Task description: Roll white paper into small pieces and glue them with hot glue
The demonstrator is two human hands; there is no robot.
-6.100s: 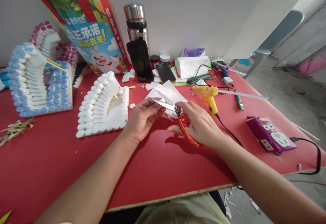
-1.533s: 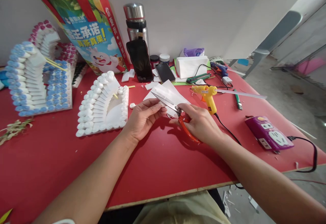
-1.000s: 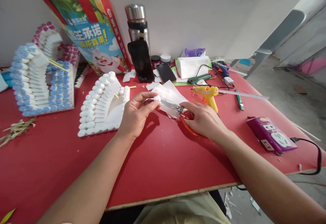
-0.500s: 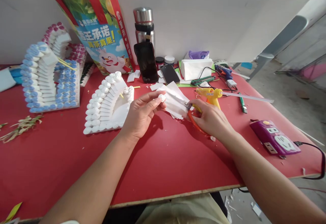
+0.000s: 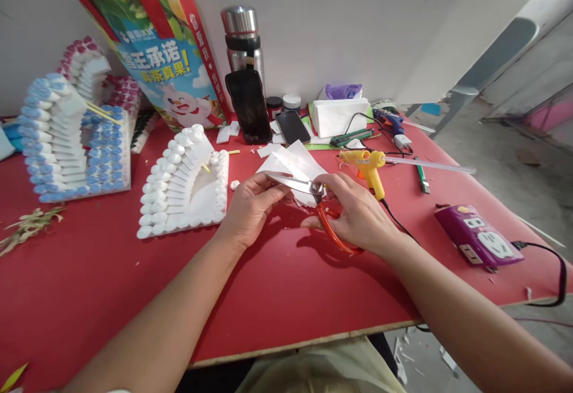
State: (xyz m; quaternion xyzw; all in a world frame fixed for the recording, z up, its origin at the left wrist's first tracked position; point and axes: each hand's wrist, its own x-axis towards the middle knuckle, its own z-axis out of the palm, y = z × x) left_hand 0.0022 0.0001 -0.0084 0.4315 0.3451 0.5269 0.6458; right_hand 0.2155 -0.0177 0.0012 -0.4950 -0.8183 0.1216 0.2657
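My right hand (image 5: 356, 211) holds a pair of scissors (image 5: 338, 235) by the orange handles. The metal blades point left and reach across the fingertips of my left hand (image 5: 253, 208). Thumb and fingers of that hand are pinched together by the blades; whatever is between them is hidden. A small white round piece (image 5: 235, 185) lies on the table just beyond my left hand. To the left stands a white curved model (image 5: 197, 202), edged with rows of white rounded pieces. White paper sheets (image 5: 298, 157) lie behind the scissors.
A yellow glue gun (image 5: 371, 172) lies right of the paper, a purple power socket (image 5: 481, 238) farther right. At the back are a steel flask (image 5: 240, 20), a propped phone (image 5: 248, 107) and a printed bag (image 5: 165, 77). A blue-and-white model (image 5: 71, 148) stands left on the red table (image 5: 313, 297).
The white round piece no longer shows in my left fingers; a similar one now shows on the table. The scissors have turned into clear view, blades over my left fingertips. The view has shifted slightly.
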